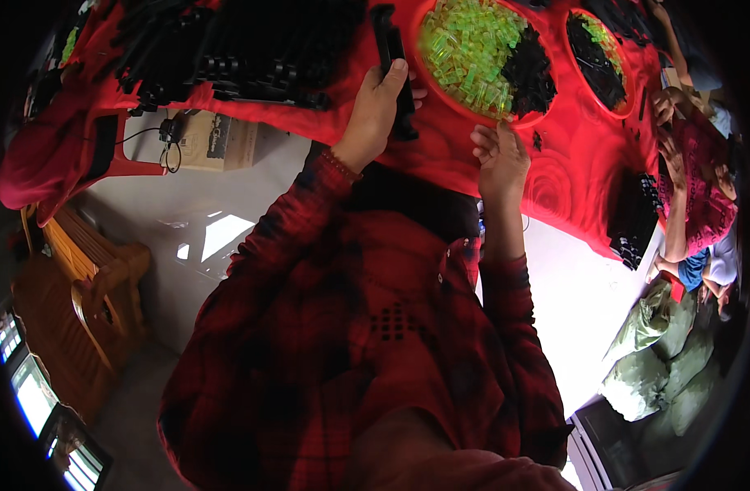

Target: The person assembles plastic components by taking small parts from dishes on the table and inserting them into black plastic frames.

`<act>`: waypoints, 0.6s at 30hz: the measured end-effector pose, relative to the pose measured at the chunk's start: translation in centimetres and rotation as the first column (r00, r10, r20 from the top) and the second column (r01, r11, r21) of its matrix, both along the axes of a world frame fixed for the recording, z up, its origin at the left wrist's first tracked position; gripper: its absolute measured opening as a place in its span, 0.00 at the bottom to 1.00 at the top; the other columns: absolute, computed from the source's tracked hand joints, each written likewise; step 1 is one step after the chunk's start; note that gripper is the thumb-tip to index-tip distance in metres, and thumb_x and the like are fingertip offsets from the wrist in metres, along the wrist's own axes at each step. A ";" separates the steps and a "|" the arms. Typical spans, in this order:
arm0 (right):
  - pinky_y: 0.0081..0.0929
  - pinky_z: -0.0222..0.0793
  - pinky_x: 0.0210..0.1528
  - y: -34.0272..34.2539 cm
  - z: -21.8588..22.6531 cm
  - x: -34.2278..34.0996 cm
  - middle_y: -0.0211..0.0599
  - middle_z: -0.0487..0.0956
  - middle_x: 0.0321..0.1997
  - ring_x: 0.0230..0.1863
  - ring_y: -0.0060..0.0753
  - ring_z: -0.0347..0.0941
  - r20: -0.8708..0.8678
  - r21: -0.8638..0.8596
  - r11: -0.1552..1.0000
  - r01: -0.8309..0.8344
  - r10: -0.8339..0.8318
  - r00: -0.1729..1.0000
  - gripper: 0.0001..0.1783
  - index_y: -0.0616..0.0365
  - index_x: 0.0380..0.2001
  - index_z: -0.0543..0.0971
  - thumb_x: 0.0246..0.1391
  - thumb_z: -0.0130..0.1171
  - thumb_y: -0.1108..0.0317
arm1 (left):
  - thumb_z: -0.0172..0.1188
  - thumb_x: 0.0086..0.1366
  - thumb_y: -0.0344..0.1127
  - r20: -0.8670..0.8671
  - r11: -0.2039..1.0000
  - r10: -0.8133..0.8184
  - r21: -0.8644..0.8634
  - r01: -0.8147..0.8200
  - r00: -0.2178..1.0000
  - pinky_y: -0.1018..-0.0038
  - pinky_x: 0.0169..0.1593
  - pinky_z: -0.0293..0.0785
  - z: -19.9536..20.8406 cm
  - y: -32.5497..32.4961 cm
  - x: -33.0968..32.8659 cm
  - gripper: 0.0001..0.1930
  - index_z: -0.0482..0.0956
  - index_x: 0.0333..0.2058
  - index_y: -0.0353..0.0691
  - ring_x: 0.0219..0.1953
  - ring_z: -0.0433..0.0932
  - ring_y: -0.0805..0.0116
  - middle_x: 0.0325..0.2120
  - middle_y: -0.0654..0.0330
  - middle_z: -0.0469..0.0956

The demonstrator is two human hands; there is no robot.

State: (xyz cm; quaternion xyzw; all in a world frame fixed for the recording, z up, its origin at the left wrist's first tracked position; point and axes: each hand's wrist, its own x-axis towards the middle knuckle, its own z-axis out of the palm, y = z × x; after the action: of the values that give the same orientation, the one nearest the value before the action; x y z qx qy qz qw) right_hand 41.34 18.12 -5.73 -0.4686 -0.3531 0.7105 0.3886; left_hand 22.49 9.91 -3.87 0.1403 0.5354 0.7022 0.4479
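Observation:
My left hand (378, 110) is closed around a long black plastic strip (404, 106), held upright over the table's near edge, with the thumb on its face. To its right, my right hand (503, 164) is raised just below the near rim of a red basin (554, 78). Its thumb and fingertips come together; whatever may be between them is too small to make out. Inside the basin lie many small clear yellow-green pieces (469, 53) and a heap of small black pieces (529, 78).
A red cloth (555, 184) covers the table. Long black strips (264, 53) are piled at left, more (633, 217) at right. A second red basin (631, 102) holds similar pieces. Other people (698, 188) sit at the right. A cardboard box (240, 146) and wooden bench (89, 286) stand left.

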 end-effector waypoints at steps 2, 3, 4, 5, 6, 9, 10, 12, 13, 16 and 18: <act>0.24 0.72 0.28 -0.6 0.5 0.6 0.46 0.81 0.36 0.30 0.32 0.80 0.040 -0.002 1.000 0.005 -0.005 0.999 0.14 0.65 0.41 0.73 0.65 0.53 0.61 | 0.51 0.72 0.51 -0.002 1.000 -0.004 0.014 0.004 1.000 0.66 0.48 0.77 -0.3 0.1 0.4 0.26 0.67 0.50 0.29 0.44 0.79 0.59 0.46 0.51 0.74; 0.23 0.71 0.27 -0.8 0.8 0.9 0.45 0.81 0.35 0.29 0.30 0.78 0.075 -0.003 1.000 0.009 -0.008 0.997 0.14 0.65 0.41 0.73 0.65 0.53 0.62 | 0.52 0.72 0.51 0.001 1.000 -0.025 0.017 0.025 1.000 0.66 0.48 0.78 -0.6 0.2 0.6 0.26 0.67 0.50 0.29 0.43 0.79 0.60 0.45 0.52 0.75; 0.23 0.71 0.27 -1.0 0.8 1.2 0.45 0.81 0.35 0.29 0.30 0.78 0.074 -0.002 1.000 0.008 -0.008 0.997 0.14 0.65 0.41 0.73 0.65 0.53 0.62 | 0.52 0.72 0.51 0.003 0.999 -0.046 0.021 0.045 0.999 0.67 0.48 0.78 -0.8 0.3 0.8 0.26 0.68 0.51 0.30 0.43 0.79 0.61 0.44 0.53 0.76; 0.23 0.70 0.26 -1.0 0.7 1.6 0.44 0.81 0.34 0.28 0.29 0.77 0.084 -0.006 1.000 -0.004 0.005 0.996 0.14 0.64 0.40 0.73 0.66 0.52 0.62 | 0.52 0.72 0.51 0.001 0.999 -0.044 0.022 0.044 0.999 0.67 0.48 0.78 -1.0 0.4 1.0 0.26 0.68 0.51 0.30 0.43 0.79 0.61 0.44 0.53 0.76; 0.22 0.68 0.25 -1.0 0.7 1.9 0.43 0.81 0.34 0.26 0.28 0.76 0.095 -0.010 1.000 -0.017 0.018 0.995 0.13 0.64 0.40 0.73 0.66 0.52 0.62 | 0.52 0.71 0.51 -0.009 0.998 -0.053 0.023 0.053 0.999 0.68 0.48 0.78 -1.0 0.3 1.2 0.26 0.68 0.51 0.30 0.42 0.79 0.63 0.43 0.54 0.76; 0.21 0.67 0.24 -0.9 0.8 2.4 0.42 0.81 0.33 0.25 0.26 0.75 0.120 -0.017 0.998 -0.061 0.062 0.991 0.13 0.64 0.40 0.73 0.66 0.51 0.62 | 0.53 0.71 0.52 -0.027 0.998 -0.056 0.018 0.056 0.998 0.69 0.47 0.77 -1.2 0.2 1.3 0.26 0.68 0.51 0.30 0.40 0.79 0.64 0.42 0.54 0.77; 0.21 0.67 0.24 -1.0 0.9 2.5 0.42 0.81 0.33 0.25 0.26 0.75 0.120 -0.018 0.998 -0.063 0.065 0.991 0.13 0.64 0.40 0.73 0.66 0.51 0.62 | 0.53 0.71 0.52 -0.022 0.998 -0.060 0.007 0.060 0.998 0.69 0.47 0.77 -1.0 0.0 1.3 0.26 0.68 0.51 0.30 0.40 0.79 0.63 0.42 0.54 0.77; 0.21 0.67 0.24 -1.1 1.0 2.6 0.42 0.81 0.33 0.25 0.26 0.75 0.131 -0.029 0.996 -0.088 0.091 0.987 0.13 0.64 0.39 0.74 0.66 0.50 0.62 | 0.52 0.71 0.52 -0.016 0.998 -0.060 -0.006 0.060 0.998 0.68 0.47 0.78 -0.7 -0.3 1.5 0.26 0.68 0.51 0.30 0.41 0.80 0.62 0.42 0.53 0.77; 0.21 0.67 0.24 -1.3 1.1 2.7 0.42 0.81 0.33 0.25 0.26 0.75 0.131 -0.031 0.995 -0.092 0.095 0.987 0.13 0.64 0.39 0.74 0.66 0.50 0.62 | 0.52 0.71 0.52 0.008 0.997 -0.075 -0.001 0.075 0.997 0.68 0.47 0.78 -0.6 -0.5 1.6 0.26 0.68 0.51 0.30 0.41 0.80 0.61 0.42 0.53 0.77; 0.21 0.67 0.22 -1.5 2.1 3.1 0.41 0.81 0.31 0.23 0.25 0.74 0.139 -0.034 0.994 -0.103 0.107 0.985 0.14 0.65 0.39 0.74 0.66 0.50 0.63 | 0.51 0.72 0.51 0.047 0.996 -0.087 0.017 0.086 0.995 0.67 0.47 0.78 -0.6 -1.1 1.5 0.26 0.67 0.52 0.29 0.43 0.80 0.59 0.43 0.52 0.77; 0.20 0.65 0.19 -1.4 3.1 3.6 0.40 0.80 0.29 0.20 0.25 0.74 0.267 -0.094 0.953 -0.287 0.302 0.915 0.14 0.65 0.40 0.75 0.67 0.49 0.63 | 0.51 0.72 0.51 0.063 0.996 -0.085 0.030 0.083 0.994 0.67 0.46 0.78 -0.6 -1.7 1.4 0.26 0.67 0.53 0.29 0.43 0.80 0.58 0.43 0.51 0.77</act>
State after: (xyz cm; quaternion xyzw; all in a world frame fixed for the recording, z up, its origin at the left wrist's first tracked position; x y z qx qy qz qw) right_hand 44.89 16.70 -2.66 -0.5153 -0.4519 0.6969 0.2110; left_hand 23.88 8.17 -4.47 0.1461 0.5049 0.6940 0.4920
